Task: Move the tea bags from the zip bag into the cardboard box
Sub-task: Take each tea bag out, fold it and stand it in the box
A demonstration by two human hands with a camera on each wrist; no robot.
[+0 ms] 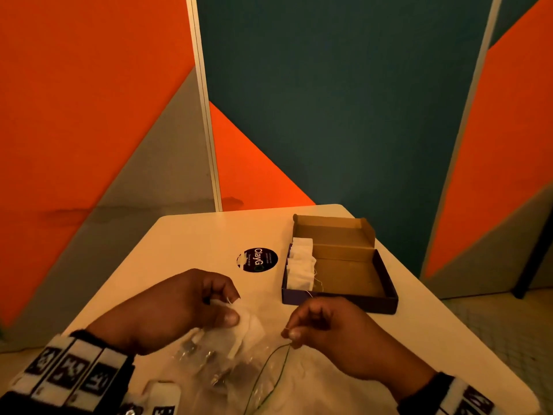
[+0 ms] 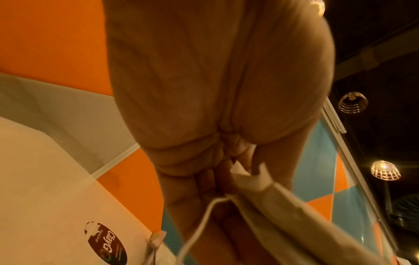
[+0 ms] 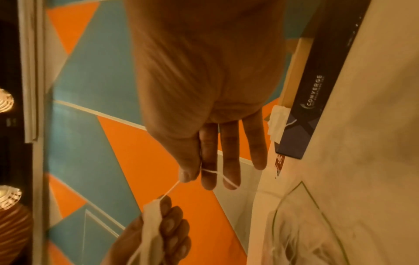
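Note:
My left hand (image 1: 227, 307) grips a small bunch of white tea bags (image 1: 250, 323) just above the clear zip bag (image 1: 239, 363), which lies flat on the table in front of me. In the left wrist view the fingers curl round a tea bag (image 2: 260, 193) with its string (image 2: 204, 215) hanging loose. My right hand (image 1: 290, 333) pinches a thin white string (image 3: 213, 172) between thumb and forefinger; the string runs taut to the tea bag (image 3: 152, 220) in the left hand. The open cardboard box (image 1: 386, 283) stands at the right, with several tea bags (image 1: 302, 265) upright along its left side.
A round dark sticker (image 1: 258, 259) is stuck on the white table (image 1: 185, 244) left of the box. Orange, grey and teal partition panels (image 1: 329, 100) close off the far side. The table's right edge runs just past the box.

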